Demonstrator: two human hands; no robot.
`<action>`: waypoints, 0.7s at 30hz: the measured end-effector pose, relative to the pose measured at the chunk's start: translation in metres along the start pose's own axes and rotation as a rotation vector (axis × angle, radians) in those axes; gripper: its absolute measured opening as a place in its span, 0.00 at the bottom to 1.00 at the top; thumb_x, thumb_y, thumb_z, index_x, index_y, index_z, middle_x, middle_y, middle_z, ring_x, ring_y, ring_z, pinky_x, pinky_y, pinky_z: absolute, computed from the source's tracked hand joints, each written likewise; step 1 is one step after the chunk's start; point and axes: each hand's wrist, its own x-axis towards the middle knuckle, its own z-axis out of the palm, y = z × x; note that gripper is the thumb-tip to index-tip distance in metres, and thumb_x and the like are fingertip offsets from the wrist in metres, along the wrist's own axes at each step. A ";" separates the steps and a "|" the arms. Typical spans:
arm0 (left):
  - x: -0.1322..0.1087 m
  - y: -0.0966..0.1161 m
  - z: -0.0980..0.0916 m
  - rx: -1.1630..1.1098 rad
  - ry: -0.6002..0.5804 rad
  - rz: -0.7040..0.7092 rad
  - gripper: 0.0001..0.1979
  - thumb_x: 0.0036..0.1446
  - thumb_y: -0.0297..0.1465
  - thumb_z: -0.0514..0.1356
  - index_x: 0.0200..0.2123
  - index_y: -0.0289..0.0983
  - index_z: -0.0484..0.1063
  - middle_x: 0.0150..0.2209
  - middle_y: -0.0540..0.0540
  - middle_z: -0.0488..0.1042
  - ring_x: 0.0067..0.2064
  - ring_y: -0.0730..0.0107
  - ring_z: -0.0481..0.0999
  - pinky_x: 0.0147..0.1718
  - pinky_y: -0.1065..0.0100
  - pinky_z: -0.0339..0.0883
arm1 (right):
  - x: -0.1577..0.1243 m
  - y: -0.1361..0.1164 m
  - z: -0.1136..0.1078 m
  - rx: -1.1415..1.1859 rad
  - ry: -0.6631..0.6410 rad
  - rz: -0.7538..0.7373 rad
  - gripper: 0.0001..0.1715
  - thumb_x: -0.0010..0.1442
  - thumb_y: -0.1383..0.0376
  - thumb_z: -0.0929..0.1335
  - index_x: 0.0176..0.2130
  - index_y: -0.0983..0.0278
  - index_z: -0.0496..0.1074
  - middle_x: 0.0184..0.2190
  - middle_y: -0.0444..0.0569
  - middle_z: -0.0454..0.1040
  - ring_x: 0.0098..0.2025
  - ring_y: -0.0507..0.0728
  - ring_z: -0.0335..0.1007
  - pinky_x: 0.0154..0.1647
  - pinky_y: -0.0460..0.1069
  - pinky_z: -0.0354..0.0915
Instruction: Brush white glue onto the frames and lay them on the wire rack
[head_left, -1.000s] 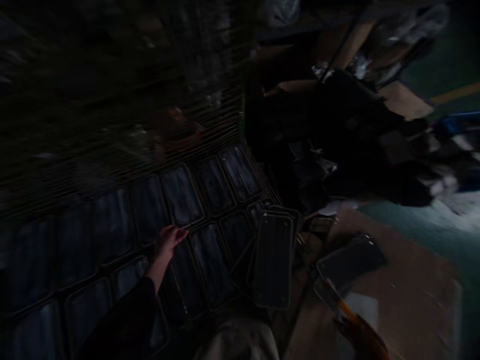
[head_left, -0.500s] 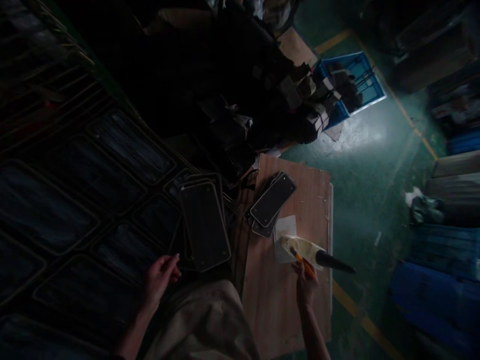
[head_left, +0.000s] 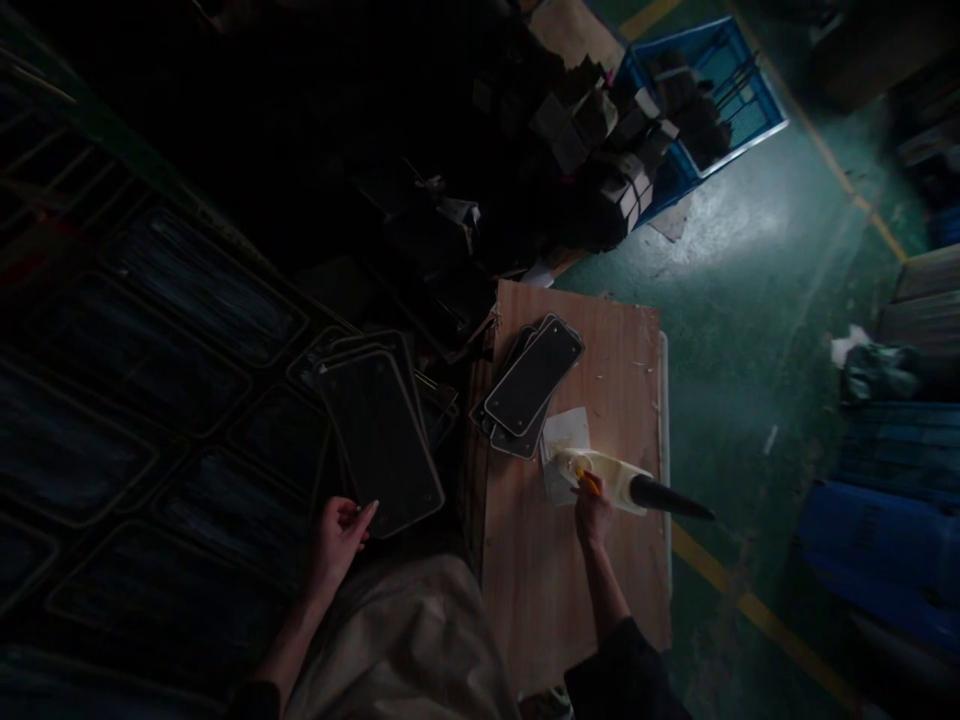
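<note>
Green floor (head_left: 750, 300) stretches past the right edge of the wooden board (head_left: 555, 590). Near that edge my right hand (head_left: 594, 513) grips an orange-handled tool (head_left: 592, 484) at the pale container (head_left: 619, 484); I judge it's dipping, and withdrawal calls for steadiness. Unlike half a second ago, my left hand (head_left: 342, 532) overlaps a dark panel (head_left: 382, 440) beyond the left edge; whether pinching, I can't tell.

Dim, glare on green floor (head_left: 742, 285)

From the person's head, the single view looks forward and steeply down over the lap (head_left: 409, 640), near the left hand (head_left: 340, 540), right hand (head_left: 594, 515) and wooden board (head_left: 551, 590), with green floor (head_left: 727, 390) farther off.
</note>
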 end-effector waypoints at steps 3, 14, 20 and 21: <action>0.003 -0.001 -0.003 -0.003 -0.020 0.016 0.27 0.34 0.52 0.67 0.27 0.38 0.63 0.19 0.55 0.67 0.19 0.70 0.72 0.14 0.72 0.64 | -0.004 0.002 -0.004 -0.030 -0.011 -0.017 0.27 0.60 0.53 0.56 0.48 0.65 0.70 0.30 0.50 0.77 0.30 0.57 0.74 0.27 0.47 0.59; 0.003 -0.002 -0.003 0.038 -0.077 0.006 0.26 0.34 0.51 0.67 0.26 0.39 0.62 0.17 0.55 0.67 0.18 0.70 0.71 0.13 0.73 0.63 | -0.041 -0.004 -0.028 -0.176 -0.085 -0.241 0.26 0.63 0.53 0.56 0.46 0.64 0.73 0.44 0.55 0.76 0.40 0.59 0.72 0.37 0.49 0.61; 0.006 -0.005 -0.005 0.051 -0.102 0.000 0.26 0.33 0.52 0.67 0.23 0.38 0.62 0.17 0.54 0.67 0.18 0.69 0.72 0.13 0.72 0.63 | -0.041 -0.009 -0.027 0.262 0.080 0.046 0.25 0.55 0.49 0.67 0.45 0.65 0.72 0.36 0.53 0.78 0.37 0.60 0.75 0.39 0.52 0.67; 0.007 -0.006 -0.005 0.051 -0.107 0.003 0.26 0.34 0.52 0.67 0.23 0.38 0.62 0.17 0.54 0.67 0.18 0.69 0.72 0.13 0.72 0.63 | -0.037 -0.011 -0.023 0.382 0.123 0.123 0.27 0.53 0.49 0.69 0.44 0.65 0.72 0.34 0.52 0.77 0.36 0.60 0.76 0.38 0.52 0.69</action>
